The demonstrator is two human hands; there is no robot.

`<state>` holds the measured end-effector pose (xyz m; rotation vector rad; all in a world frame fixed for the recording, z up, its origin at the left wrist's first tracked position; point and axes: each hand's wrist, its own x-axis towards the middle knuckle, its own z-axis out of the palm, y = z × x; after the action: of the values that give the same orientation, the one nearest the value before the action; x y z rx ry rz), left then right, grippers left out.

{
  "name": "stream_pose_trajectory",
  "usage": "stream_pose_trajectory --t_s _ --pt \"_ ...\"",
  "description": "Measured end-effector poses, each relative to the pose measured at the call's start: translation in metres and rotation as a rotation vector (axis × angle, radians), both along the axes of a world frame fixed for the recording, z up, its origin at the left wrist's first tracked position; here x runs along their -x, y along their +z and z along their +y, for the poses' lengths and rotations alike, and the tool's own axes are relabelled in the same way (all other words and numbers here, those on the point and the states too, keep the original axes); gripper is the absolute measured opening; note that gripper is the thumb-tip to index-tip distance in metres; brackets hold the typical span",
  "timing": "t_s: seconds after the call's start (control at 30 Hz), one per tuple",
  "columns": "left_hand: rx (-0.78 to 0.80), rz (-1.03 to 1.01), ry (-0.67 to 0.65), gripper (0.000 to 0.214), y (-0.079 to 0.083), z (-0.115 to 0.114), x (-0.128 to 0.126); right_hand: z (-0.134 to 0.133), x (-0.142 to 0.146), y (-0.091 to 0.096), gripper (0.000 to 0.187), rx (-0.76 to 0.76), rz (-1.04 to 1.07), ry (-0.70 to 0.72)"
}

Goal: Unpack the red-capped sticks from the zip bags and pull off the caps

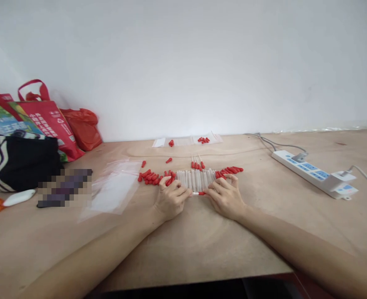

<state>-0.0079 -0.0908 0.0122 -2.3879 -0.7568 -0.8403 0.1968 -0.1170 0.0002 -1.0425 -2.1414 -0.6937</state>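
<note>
Between my two hands a clear glass dropper tube [195, 193] lies level, its right end meeting a red rubber bulb [201, 193]. My left hand [172, 198] pinches the tube, and my right hand [227, 197] has its fingers closed on the bulb. Just beyond them is a row of clear tubes [195, 179], side by side on the table. Red bulbs [152, 177] are heaped left of the row, and more red bulbs [231, 170] lie at its right. Behind it are several droppers with red bulbs [197, 165]. My fingers partly hide the tube's left end.
Clear plastic bags [114, 187] lie flat on the left. Near the wall, another bag [186, 141] has red bulbs on it. A white power strip [314, 172] with cords sits right. Shopping bags [46, 120], black striped cloth [24, 162] and a white object [19, 198] occupy the far left.
</note>
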Motion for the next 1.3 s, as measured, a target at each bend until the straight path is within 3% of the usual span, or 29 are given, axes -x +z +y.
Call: stream_pose_trajectory --t_s 0.3,0.47,0.57,0.7,0.9,1.03,1.3 --pt "-0.021 -0.056 -0.084 0.012 0.002 -0.003 0.005 -0.003 -0.004 -0.001 0.017 -0.041 -0.009 0.057" --pt "-0.042 -0.164 0.012 0.012 0.004 0.0 0.031 0.005 -0.021 -0.002 0.016 0.013 0.215 -0.093" --pt "0.063 -0.173 0.031 0.014 -0.001 0.003 0.039 0.017 -0.028 -0.001 0.018 0.066 0.392 -0.191" --pt "0.213 -0.167 0.031 0.028 -0.005 0.011 0.029 0.037 -0.041 0.001 0.023 0.19 0.53 -0.344" --pt "0.238 -0.221 0.024 0.026 0.0 0.036 0.001 0.064 -0.075 0.012 0.029 0.421 0.716 -0.571" --pt "0.271 -0.249 0.025 0.015 0.002 0.045 -0.013 0.069 -0.082 0.016 0.025 0.532 0.824 -0.594" --pt "0.385 -0.207 -0.098 0.01 -0.001 0.042 -0.022 0.056 -0.083 0.016 0.026 0.558 0.774 -0.547"
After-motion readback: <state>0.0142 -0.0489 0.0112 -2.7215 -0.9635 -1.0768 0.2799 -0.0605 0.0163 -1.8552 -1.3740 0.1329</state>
